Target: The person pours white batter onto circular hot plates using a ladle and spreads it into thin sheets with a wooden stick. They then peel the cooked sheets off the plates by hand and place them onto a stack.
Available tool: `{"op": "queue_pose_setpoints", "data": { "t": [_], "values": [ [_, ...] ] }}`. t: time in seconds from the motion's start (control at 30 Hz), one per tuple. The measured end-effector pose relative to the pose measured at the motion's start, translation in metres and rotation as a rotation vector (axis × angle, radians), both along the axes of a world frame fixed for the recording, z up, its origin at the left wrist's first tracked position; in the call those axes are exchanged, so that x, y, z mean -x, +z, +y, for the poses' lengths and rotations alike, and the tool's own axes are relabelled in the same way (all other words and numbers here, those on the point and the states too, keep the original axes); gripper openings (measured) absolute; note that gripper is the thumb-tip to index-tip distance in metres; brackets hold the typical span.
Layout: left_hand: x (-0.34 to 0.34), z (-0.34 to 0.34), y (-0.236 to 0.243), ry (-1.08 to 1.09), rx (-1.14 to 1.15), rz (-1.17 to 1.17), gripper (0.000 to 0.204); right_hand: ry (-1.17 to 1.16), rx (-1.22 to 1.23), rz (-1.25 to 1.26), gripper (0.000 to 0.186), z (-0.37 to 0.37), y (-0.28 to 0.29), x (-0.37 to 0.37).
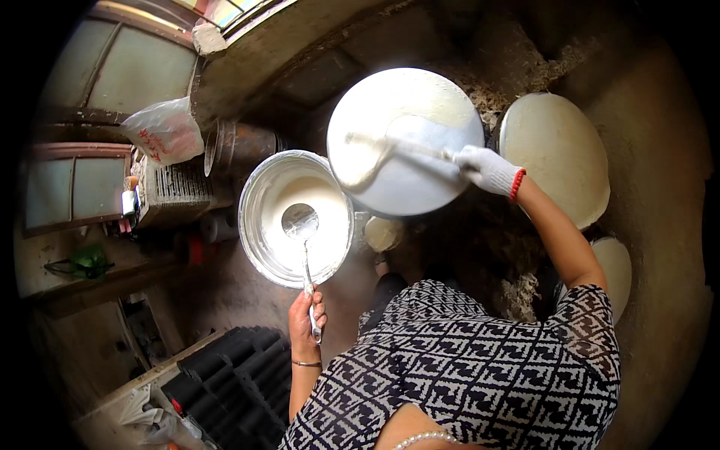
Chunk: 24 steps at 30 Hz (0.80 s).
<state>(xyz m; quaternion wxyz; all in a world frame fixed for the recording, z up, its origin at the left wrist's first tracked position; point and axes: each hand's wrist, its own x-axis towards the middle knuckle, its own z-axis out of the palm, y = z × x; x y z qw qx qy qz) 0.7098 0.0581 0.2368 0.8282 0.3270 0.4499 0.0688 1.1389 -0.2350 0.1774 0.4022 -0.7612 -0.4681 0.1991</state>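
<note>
My bare left hand [306, 319] is wrapped round the handle of a metal ladle [300, 222]. The ladle's bowl hangs over a large round bucket [253, 244], its rim smeared white, with pale batter [300, 191] inside. In a white glove, my right hand [489, 169] grips the handle of a long spreader [420, 148], blurred by motion. Its pale end lies at the left part of a round griddle [412, 191]. Creamy batter [409, 90] covers the griddle's far and left parts, while smooth grey-white surface shows nearer me.
Two more pale round discs, one large [555, 161] and one partly hidden [616, 274], stand at the right. A metal drum [244, 146] and a plastic bag [166, 135] are beyond the bucket. Stacked black cylinders [229, 382] lie lower left. A small round container [382, 234] sits below the griddle.
</note>
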Motion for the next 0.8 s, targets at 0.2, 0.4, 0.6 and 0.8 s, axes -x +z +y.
{"op": "queue_pose_setpoints", "data": {
  "t": [0.2, 0.4, 0.6, 0.8],
  "values": [
    [-0.016, 0.028, -0.008, -0.107, -0.021, 0.030, 0.025, -0.096, 0.020, -0.056, 0.013, -0.013, -0.002, 0.052],
    [0.006, 0.069, -0.015, -0.207, -0.016, -0.013, 0.024, -0.485, 0.102, -0.379, 0.031, -0.020, -0.007, 0.150],
    [0.061, 0.135, -0.023, -0.256, -0.002, -0.037, 0.025, -0.908, -0.137, 0.110, 0.026, 0.117, -0.022, 0.230],
    [0.121, 0.195, -0.024, -0.256, -0.007, -0.072, 0.027, -1.042, -0.657, 1.067, 0.024, 0.322, -0.060, 0.251]
  ]
}}
